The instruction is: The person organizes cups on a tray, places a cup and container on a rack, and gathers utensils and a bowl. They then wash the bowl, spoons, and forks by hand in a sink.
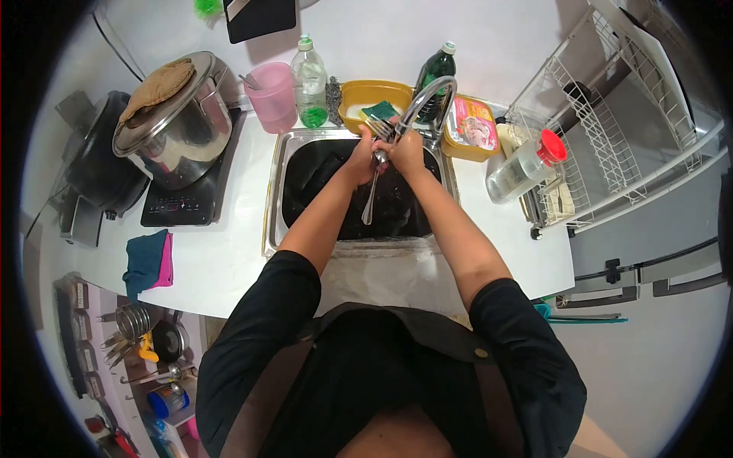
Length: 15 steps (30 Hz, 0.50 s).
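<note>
Both my hands are over the sink [272, 200], close under the curved faucet [450, 85]. My left hand [361, 162] is closed round a bunch of cutlery, and a fork [377, 127] sticks up out of it with its tines towards the wall. A spoon [369, 208] hangs down from the bunch over the dark basin [311, 185]. My right hand [407, 153] grips the same bunch from the other side, fingers wrapped against my left. Just behind my hands, a green sponge [381, 111] lies in a yellow tub [353, 90].
On the left stand a steel pot [187, 141] on an induction cooker [182, 204], a pink cup [273, 98] and a soap bottle [308, 80]. To the right are a dark green bottle [437, 72], an ice-cream tub [473, 130], a red-lidded jug [521, 174] and a white dish rack [603, 114].
</note>
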Each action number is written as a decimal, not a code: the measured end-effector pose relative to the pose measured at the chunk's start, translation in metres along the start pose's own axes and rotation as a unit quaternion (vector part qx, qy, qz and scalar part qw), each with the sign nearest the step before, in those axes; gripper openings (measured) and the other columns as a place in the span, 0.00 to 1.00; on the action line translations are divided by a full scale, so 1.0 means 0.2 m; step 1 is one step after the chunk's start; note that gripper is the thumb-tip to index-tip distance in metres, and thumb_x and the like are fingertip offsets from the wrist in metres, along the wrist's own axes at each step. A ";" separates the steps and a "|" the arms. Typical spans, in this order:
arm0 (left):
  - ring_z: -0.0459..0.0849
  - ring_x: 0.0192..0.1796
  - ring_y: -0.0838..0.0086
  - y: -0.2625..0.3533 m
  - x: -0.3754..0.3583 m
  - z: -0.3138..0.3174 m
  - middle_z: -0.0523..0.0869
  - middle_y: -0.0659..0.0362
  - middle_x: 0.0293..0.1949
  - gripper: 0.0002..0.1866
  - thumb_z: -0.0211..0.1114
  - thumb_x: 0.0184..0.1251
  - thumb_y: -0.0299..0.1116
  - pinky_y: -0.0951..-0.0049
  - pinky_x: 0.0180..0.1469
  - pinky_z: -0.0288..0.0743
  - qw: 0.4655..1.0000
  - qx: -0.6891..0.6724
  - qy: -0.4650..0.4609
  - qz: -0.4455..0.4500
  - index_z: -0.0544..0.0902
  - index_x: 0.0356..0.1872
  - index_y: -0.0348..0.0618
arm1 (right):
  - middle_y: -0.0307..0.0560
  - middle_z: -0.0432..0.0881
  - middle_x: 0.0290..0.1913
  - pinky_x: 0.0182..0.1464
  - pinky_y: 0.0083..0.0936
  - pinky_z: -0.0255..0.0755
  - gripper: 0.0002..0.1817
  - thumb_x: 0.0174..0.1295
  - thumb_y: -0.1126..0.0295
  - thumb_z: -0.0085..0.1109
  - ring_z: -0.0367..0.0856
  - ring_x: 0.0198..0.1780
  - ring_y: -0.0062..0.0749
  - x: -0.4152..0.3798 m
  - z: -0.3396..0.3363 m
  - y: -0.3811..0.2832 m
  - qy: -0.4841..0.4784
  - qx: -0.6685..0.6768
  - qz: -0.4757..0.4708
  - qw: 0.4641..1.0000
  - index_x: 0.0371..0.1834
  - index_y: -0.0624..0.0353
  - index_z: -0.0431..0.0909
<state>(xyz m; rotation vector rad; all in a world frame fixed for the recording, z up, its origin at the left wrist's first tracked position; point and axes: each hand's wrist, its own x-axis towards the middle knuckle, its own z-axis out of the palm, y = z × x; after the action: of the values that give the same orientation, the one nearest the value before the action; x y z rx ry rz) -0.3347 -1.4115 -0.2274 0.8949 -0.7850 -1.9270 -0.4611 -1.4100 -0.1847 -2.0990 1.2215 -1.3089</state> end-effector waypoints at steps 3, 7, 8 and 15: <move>0.66 0.12 0.80 0.02 -0.03 0.00 0.69 0.67 0.13 0.39 0.26 0.53 0.76 0.82 0.13 0.56 0.999 0.039 0.003 0.012 0.72 0.24 0.52 | 0.51 0.79 0.25 0.31 0.29 0.72 0.31 0.34 0.57 0.76 0.78 0.26 0.41 -0.01 0.02 0.00 0.086 -0.046 -0.083 0.992 0.36 0.66 0.72; 0.66 0.14 0.84 0.04 -0.09 0.02 0.72 0.68 0.17 0.34 0.31 0.61 0.69 0.84 0.15 0.58 0.989 0.130 0.024 0.065 0.76 0.32 0.51 | 0.49 0.80 0.29 0.34 0.25 0.73 0.31 0.37 0.59 0.75 0.79 0.28 0.34 -0.02 0.04 -0.02 0.121 0.042 -0.010 0.992 0.40 0.67 0.70; 0.67 0.14 0.84 0.04 -0.11 0.03 0.72 0.68 0.19 0.33 0.32 0.63 0.67 0.85 0.15 0.59 0.985 0.148 0.041 0.083 0.77 0.34 0.50 | 0.48 0.80 0.30 0.34 0.24 0.73 0.30 0.38 0.60 0.75 0.79 0.28 0.31 -0.02 0.05 0.01 0.131 0.110 0.009 0.985 0.39 0.66 0.71; 0.77 0.22 0.80 -0.04 -0.07 -0.08 0.81 0.59 0.31 0.11 0.55 0.60 0.23 0.85 0.23 0.67 0.977 0.073 0.030 0.197 0.74 0.45 0.39 | 0.41 0.82 0.27 0.31 0.20 0.72 0.21 0.42 0.73 0.72 0.78 0.27 0.22 -0.08 0.11 0.24 0.049 0.096 0.110 0.988 0.39 0.64 0.72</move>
<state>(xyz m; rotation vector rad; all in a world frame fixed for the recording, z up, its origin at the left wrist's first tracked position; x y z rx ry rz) -0.3189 -1.3978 -0.2393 0.8096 -0.9953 -1.5040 -0.4681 -1.4251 -0.2378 -1.7318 1.2708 -1.3807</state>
